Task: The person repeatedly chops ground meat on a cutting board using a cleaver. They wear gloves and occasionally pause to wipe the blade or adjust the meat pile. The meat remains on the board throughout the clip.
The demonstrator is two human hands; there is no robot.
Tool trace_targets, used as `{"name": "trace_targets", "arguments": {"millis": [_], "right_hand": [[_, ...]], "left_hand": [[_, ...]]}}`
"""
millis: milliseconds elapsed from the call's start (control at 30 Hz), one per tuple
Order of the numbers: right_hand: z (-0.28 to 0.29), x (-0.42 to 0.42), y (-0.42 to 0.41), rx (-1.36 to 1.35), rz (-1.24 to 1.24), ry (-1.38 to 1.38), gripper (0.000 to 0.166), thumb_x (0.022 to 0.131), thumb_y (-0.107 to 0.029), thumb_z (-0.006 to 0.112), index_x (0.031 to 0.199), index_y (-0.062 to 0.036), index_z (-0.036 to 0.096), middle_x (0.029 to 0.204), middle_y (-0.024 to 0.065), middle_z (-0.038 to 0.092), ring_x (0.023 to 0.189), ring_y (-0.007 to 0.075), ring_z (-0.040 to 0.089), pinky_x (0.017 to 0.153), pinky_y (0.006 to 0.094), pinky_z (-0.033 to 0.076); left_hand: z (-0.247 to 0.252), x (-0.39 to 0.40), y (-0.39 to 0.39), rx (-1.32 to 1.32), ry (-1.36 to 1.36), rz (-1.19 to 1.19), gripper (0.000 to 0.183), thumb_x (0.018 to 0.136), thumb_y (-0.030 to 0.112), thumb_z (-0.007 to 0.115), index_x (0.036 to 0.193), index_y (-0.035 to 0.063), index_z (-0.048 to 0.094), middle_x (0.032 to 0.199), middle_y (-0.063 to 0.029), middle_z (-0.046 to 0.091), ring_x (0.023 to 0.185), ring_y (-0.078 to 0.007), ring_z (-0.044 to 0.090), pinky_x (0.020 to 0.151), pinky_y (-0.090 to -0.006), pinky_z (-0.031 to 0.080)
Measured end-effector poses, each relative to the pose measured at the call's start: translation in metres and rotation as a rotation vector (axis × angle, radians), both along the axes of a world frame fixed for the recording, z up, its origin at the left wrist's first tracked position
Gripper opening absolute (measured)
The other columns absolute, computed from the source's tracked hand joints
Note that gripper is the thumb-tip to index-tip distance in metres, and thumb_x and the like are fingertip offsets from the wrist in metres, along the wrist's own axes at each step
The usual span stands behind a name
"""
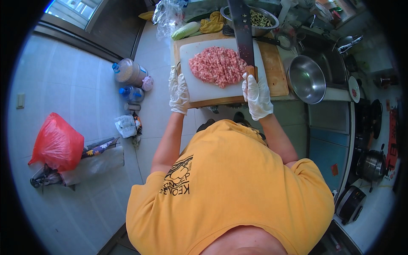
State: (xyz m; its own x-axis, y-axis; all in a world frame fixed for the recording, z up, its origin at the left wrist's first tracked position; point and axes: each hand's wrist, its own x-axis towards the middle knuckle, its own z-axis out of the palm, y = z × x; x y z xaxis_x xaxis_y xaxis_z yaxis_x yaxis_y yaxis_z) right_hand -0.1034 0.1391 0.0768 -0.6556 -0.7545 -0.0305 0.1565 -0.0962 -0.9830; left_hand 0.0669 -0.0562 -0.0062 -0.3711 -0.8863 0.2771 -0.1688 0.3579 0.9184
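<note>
A round, flattened mass of minced raw meat [217, 66] lies on a white plastic cutting board [204, 91], which rests on a larger wooden board [273, 70]. My right hand [258, 95], in a thin white glove, grips the wooden handle of a cleaver [244, 38]. The broad dark blade points away from me, over the right part of the white board, with bits of meat on it. My left hand [179, 92], gloved too, is at the left edge of the boards; its fingers are partly hidden, so its hold on the edge is unclear.
Behind the boards are a napa cabbage [186, 31], a yellow cloth [212, 23] and a metal bowl of chopped greens [274, 24]. An empty steel bowl [306, 79] stands right, beside the sink [325, 54]. Large plastic bottles [130, 71] and a red bag [57, 142] are at left.
</note>
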Motion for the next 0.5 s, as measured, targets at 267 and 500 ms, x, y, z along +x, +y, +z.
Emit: {"name": "trace_targets", "arguments": {"millis": [267, 500], "right_hand": [[-0.011, -0.013, -0.027, 0.696, 0.230, -0.053, 0.038, 0.096, -0.045, 0.050, 0.096, -0.0070, 0.054, 0.065, -0.0006, 0.051, 0.048, 0.0064, 0.047, 0.042, 0.0229, 0.039], [0.007, 0.001, -0.015, -0.058, 0.041, -0.090, 0.025, 0.096, -0.035, 0.054, 0.103, -0.0106, 0.057, 0.066, -0.0032, 0.049, 0.056, 0.0037, 0.043, 0.051, 0.0196, 0.038]], "left_hand": [[-0.055, -0.024, -0.009, -0.105, -0.405, 0.086, 0.059, 0.100, 0.037, 0.031, 0.147, 0.0016, 0.022, 0.152, -0.0183, 0.023, 0.143, -0.0307, 0.016, 0.117, -0.0364, 0.012], [-0.055, -0.033, -0.003, -0.160, -0.514, 0.104, 0.057, 0.100, 0.033, 0.028, 0.147, 0.0008, 0.022, 0.152, -0.0178, 0.024, 0.141, -0.0309, 0.021, 0.118, -0.0385, 0.013]]}}
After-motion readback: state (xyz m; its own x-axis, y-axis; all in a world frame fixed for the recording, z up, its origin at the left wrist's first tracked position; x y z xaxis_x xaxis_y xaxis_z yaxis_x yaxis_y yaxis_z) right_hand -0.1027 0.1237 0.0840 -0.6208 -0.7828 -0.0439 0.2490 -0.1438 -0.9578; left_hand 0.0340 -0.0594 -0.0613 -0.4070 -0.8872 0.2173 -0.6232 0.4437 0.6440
